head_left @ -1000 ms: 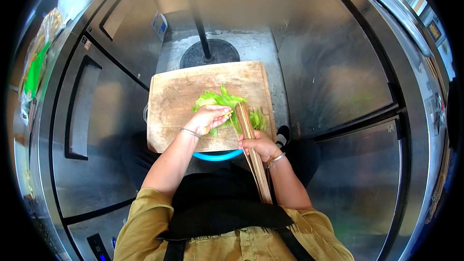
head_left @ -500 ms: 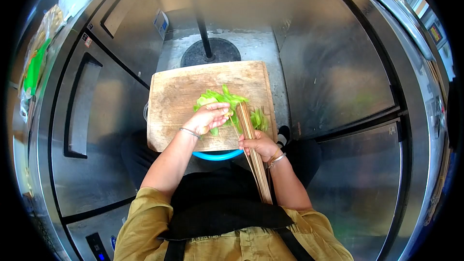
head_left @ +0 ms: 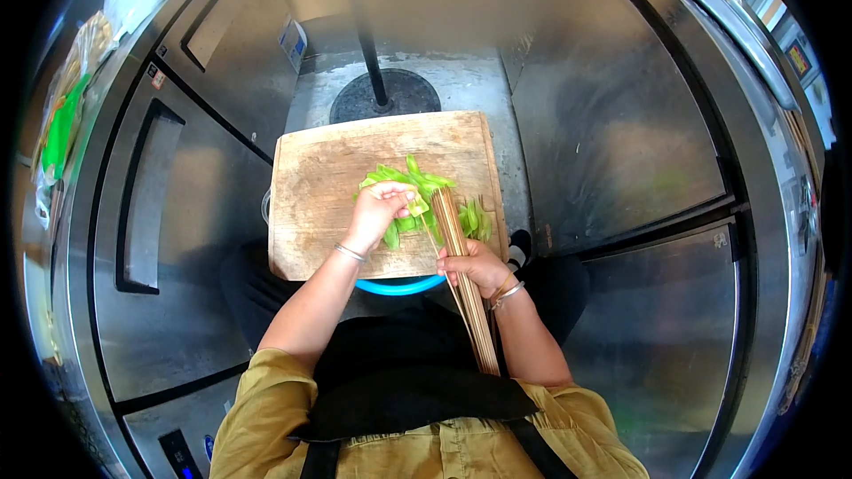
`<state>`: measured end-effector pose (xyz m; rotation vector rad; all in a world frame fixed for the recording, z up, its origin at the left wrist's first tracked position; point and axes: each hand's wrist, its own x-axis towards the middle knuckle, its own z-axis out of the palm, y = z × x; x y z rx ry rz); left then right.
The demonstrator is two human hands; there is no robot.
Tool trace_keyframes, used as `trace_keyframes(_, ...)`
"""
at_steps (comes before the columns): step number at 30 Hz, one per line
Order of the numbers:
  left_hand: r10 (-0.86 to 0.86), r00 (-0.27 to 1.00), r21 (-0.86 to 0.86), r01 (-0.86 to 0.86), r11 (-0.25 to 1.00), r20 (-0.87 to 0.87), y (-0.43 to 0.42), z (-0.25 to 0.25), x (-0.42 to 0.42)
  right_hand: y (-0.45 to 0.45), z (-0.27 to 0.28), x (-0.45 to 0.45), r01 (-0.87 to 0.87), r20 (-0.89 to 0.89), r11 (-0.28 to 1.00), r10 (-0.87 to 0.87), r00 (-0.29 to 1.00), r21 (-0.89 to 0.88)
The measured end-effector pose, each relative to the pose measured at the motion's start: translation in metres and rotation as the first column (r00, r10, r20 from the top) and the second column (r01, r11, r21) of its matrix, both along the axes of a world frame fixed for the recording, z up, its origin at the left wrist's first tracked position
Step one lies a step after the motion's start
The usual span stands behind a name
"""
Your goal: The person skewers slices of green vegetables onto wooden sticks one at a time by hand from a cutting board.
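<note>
My right hand [head_left: 482,268] is closed around a thick bundle of thin wooden skewers [head_left: 454,235], which slants from the board back toward my lap. One single skewer sticks out apart from the bundle on its left, pointing up toward my left hand [head_left: 380,213]. Between the thumb and fingers of that hand is a pale green vegetable slice [head_left: 417,206], at the tip of the single skewer. Whether the tip pierces the slice is too small to tell. Beneath and beyond lies a pile of green slices [head_left: 433,183] on the wooden cutting board [head_left: 315,177].
Right of the bundle, more green slices [head_left: 479,222] lie on the board with thin sticks by them. Under the board's near edge shows a blue basin rim [head_left: 399,287]. A black round pole base [head_left: 386,93] stands behind. Steel cabinets [head_left: 612,124] flank both sides.
My left hand has turned slightly, its fingers drawing in, and the pinched slice now shows more fully by the skewer tip. The right hand and bundle stay almost still.
</note>
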<state>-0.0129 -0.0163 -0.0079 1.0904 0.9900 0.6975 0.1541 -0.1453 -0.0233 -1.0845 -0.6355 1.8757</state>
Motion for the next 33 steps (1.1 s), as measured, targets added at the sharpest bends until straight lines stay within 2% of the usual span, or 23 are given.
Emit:
trace_keyframes(4, -0.015, 0.997, 0.136, 0.025, 0.99, -0.075, -0.003, -0.003, 0.002, 0.0, 0.001, 0.0, -0.001, -0.003, 1.0, 0.001, 1.0, -0.004)
trace_keyframes(8, -0.038, 0.997, 0.203, 0.05, 0.978, -0.06, -0.008, -0.005, 0.005, 0.0, 0.0, -0.001, 0.0, -0.004, 1.0, 0.0, 1.0, -0.007)
trace_keyframes(10, -0.009, 0.996, 0.286, 0.034, 0.957, -0.087, -0.012, -0.002, 0.006, 0.0, 0.001, -0.001, 0.002, -0.005, 1.0, -0.002, 1.0, -0.003)
trace_keyframes(13, 0.024, 0.997, 0.305, -0.002, 0.952, -0.07, -0.016, -0.003, 0.007, 0.0, 0.001, -0.001, 0.003, 0.003, 1.0, -0.003, 1.0, -0.002)
trace_keyframes(17, 0.053, 0.998, 0.268, -0.045, 0.962, -0.022, -0.018, -0.002, 0.006, 0.0, 0.001, -0.001, 0.008, -0.006, 1.0, -0.008, 1.0, 0.004)
trace_keyframes(23, -0.048, 0.999, 0.194, 0.044, 0.98, 0.014, -0.021, -0.01, 0.003, -0.001, 0.0, -0.001, 0.025, -0.014, 1.0, -0.025, 1.0, -0.007)
trace_keyframes(25, -0.078, 0.997, 0.123, 0.077, 0.989, 0.002, -0.028, -0.013, 0.004, -0.001, -0.001, -0.001, 0.03, -0.001, 0.999, -0.03, 1.0, -0.01)
trace_keyframes(29, -0.065, 0.998, 0.118, 0.062, 0.991, 0.02, -0.034, -0.013, 0.005, -0.001, -0.001, -0.002, 0.027, -0.002, 1.0, -0.027, 1.0, -0.003)
trace_keyframes(33, -0.029, 0.998, 0.024, 0.028, 0.999, 0.048, -0.034, -0.017, 0.005, 0.0, 0.0, -0.005, 0.05, 0.018, 0.999, -0.05, 0.999, 0.009)
